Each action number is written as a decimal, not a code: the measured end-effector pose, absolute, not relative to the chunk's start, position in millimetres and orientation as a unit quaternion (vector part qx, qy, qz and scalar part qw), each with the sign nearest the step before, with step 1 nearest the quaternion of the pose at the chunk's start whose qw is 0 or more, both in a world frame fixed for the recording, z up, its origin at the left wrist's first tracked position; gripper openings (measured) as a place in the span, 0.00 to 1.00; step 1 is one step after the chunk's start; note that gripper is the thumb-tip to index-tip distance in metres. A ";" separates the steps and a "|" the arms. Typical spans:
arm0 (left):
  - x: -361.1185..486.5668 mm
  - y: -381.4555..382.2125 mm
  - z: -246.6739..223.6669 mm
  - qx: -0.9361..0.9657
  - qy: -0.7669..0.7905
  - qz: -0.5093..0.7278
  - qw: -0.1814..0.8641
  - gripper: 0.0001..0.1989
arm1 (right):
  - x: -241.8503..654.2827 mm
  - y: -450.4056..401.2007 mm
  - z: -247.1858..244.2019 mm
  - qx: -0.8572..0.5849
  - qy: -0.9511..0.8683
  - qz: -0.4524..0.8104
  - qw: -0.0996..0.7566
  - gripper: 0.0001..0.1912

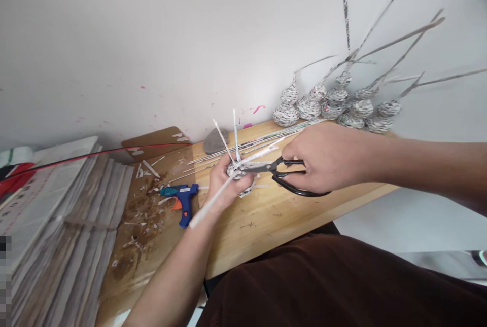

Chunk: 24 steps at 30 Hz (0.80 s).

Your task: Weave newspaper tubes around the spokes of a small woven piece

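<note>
My left hand is closed around a small woven paper piece, mostly hidden by the fingers. Several rolled paper sticks stand out of its top; one long paper stick slants down over the wrist, and two thin ones point upward. My right hand grips the black handles of a pair of scissors. The blades reach left to the base of the sticks at the left fingers. Whether the blades are touching a stick, I cannot tell.
Several woven paper gourds with long stems stand along the wall. Rolled paper sticks lie in front of them. Left of my hands is a blue glue gun on scrap-strewn cardboard, beside stacked newspapers. A grey stone-like lump sits behind.
</note>
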<state>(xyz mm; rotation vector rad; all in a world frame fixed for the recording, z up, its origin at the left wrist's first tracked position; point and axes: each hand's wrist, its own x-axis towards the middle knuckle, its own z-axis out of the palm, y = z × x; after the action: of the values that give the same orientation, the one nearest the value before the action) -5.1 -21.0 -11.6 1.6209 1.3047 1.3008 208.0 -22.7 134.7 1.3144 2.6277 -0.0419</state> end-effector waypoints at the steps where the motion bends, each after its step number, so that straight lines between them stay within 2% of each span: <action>1: -4.1 -21.6 -10.1 0.621 0.506 0.497 0.334 0.16 | 208.1 -22.3 135.2 0.448 0.888 -0.022 0.103 0.22; 15: -3.6 -21.4 -13.3 0.643 0.494 0.503 0.298 0.14 | 201.9 -28.9 138.7 0.440 0.891 -0.053 0.097 0.20; 24: -0.5 -29.8 -8.3 0.699 0.494 0.443 0.267 0.10 | 168.3 -38.8 142.4 0.398 0.910 0.013 0.116 0.10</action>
<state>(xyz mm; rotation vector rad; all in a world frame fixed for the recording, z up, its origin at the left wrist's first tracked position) -0.5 -29.8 -8.3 1.8856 1.3331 1.1950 168.3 -38.8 142.4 1.1652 2.6646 0.0378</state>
